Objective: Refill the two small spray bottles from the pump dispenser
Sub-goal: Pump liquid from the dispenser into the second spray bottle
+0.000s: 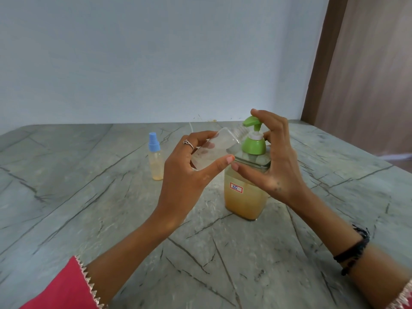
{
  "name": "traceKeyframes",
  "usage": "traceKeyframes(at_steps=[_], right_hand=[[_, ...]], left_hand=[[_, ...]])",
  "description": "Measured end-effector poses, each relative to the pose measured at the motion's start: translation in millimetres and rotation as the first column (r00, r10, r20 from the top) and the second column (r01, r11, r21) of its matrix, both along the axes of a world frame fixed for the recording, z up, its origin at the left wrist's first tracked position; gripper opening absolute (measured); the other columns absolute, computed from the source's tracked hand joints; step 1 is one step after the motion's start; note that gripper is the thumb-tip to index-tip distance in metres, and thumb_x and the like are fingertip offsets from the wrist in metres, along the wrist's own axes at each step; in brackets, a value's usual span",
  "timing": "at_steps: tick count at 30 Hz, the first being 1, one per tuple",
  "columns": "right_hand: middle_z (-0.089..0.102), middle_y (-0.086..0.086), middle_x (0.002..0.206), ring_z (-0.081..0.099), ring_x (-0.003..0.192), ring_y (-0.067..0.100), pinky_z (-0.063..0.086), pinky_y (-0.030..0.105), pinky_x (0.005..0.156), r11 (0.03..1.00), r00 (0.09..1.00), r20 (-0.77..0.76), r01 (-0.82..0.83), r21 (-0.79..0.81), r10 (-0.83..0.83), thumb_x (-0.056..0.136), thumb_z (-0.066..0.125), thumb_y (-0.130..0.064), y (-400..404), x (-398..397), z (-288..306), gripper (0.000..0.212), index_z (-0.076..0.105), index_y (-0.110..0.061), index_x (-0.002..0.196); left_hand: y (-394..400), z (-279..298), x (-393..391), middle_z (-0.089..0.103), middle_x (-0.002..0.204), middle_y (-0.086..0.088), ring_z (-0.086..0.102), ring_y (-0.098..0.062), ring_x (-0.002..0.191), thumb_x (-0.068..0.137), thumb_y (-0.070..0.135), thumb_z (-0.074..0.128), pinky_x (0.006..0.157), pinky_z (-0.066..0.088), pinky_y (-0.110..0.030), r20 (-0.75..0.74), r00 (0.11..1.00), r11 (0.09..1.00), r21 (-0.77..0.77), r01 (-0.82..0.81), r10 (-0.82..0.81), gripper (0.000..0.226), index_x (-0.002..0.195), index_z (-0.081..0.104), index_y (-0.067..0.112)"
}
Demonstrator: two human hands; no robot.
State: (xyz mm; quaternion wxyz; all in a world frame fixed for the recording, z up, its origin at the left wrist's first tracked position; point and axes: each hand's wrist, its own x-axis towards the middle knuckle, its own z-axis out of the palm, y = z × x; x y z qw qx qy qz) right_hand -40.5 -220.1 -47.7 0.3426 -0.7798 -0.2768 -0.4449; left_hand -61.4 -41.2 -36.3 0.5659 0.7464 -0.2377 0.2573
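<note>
The pump dispenser (244,197) stands mid-table, a clear square bottle of amber liquid with a green pump head (253,122) and a red-framed label. My left hand (189,172) grips an uncapped clear small spray bottle (219,144), tilted so that its threaded neck points at the green spout. My right hand (270,157) arches over the pump, a fingertip on top of the pump head and the thumb against the dispenser's shoulder. A second small spray bottle (156,158) with a blue cap stands upright to the left, holding pale amber liquid.
Everything rests on a grey-green marble table (89,208) with dark veins. A pale wall rises behind it and a brown wooden door (367,74) stands at the right. A thin white tube (191,127) shows behind my left hand.
</note>
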Motion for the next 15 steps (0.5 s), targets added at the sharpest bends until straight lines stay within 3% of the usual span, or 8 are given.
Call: traceKeyframes(at_steps=[7, 15], right_hand=[[0.038, -0.003, 0.132, 0.047, 0.112, -0.003, 0.046, 0.009, 0.075, 0.999, 1.0, 0.005, -0.027, 0.028, 0.027, 0.071, 0.072, -0.042, 0.5, 0.4, 1.3, 0.072, 0.036, -0.026, 0.131], [0.04, -0.017, 0.109, 0.051, 0.094, 0.0, 0.047, 0.02, 0.068, 0.997, 1.0, -0.006, 0.016, 0.082, -0.016, 0.064, 0.079, -0.036, 3.5, 0.9, 4.6, 0.064, 0.048, -0.015, 0.115]], left_hand=[[-0.9, -0.1, -0.6, 0.063, 0.107, 0.008, 0.057, 0.005, 0.099, 0.066, 0.045, 0.067, 0.074, 0.044, -0.005, 0.01, 1.0, 1.0, 0.004, 0.007, -0.007, 0.042, 0.106, 0.054, 0.038], [-1.8, 1.0, -1.4, 0.062, 0.103, 0.011, 0.058, 0.006, 0.096, 0.064, 0.045, 0.067, 0.075, 0.044, -0.006, -0.017, 1.0, 1.0, -0.025, 0.002, -0.002, 0.043, 0.104, 0.057, 0.035]])
